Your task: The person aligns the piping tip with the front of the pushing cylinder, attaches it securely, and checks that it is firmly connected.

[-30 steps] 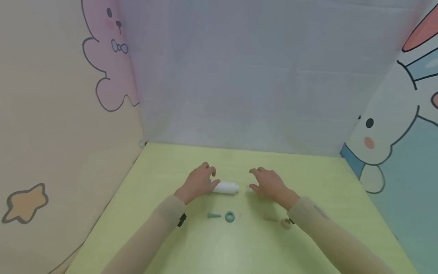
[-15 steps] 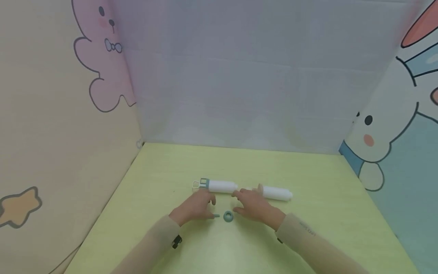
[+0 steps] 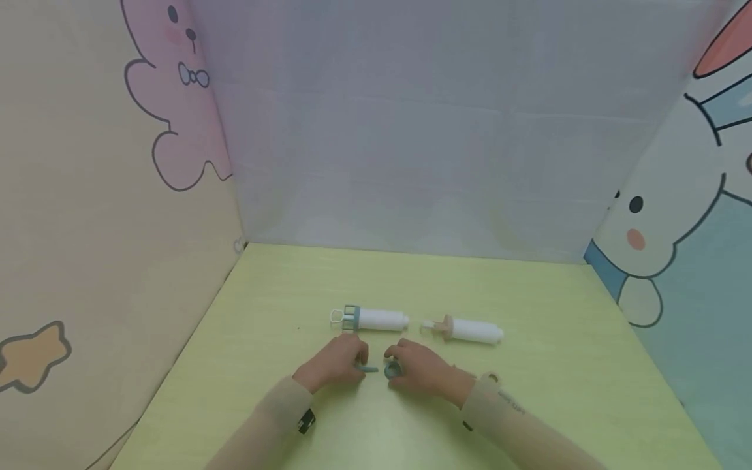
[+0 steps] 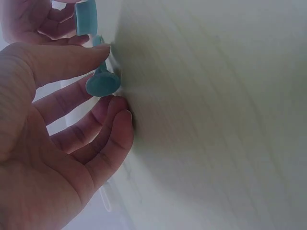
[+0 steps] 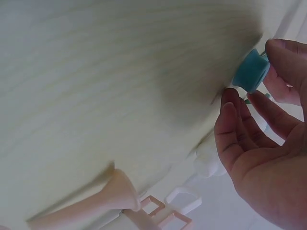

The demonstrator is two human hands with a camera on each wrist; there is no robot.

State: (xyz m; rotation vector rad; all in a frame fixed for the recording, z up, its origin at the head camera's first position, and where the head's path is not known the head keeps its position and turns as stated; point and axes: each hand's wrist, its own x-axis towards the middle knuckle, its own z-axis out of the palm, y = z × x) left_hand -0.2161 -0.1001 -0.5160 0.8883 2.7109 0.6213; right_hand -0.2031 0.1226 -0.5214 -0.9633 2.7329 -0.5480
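Note:
My left hand [image 3: 341, 358] pinches a small teal tube with a flared, trumpet-like end [image 4: 103, 85] between thumb and fingers, low over the table. In the head view only the thin end of that tube [image 3: 370, 369] shows. Just to the right, my right hand [image 3: 423, 367] holds a round teal cup-like piece with a hollow centre [image 5: 251, 72] between thumb and index finger. The two teal pieces are close together but apart. Behind the hands lies a white syringe [image 3: 380, 320] with a teal collar and a pale ring handle.
Another white syringe [image 3: 474, 331], with a peach collar, lies to the right. Near my right wrist are a peach flared tube [image 5: 96, 201] and a peach ring-shaped piece [image 3: 491, 376], partly hidden. The yellow-green table [image 3: 282, 281] meets printed cloth walls.
Both hands have drawn back from the syringes toward the teal pieces, the right also moving left. The left has taken hold of the flared tube, the right of the round piece.

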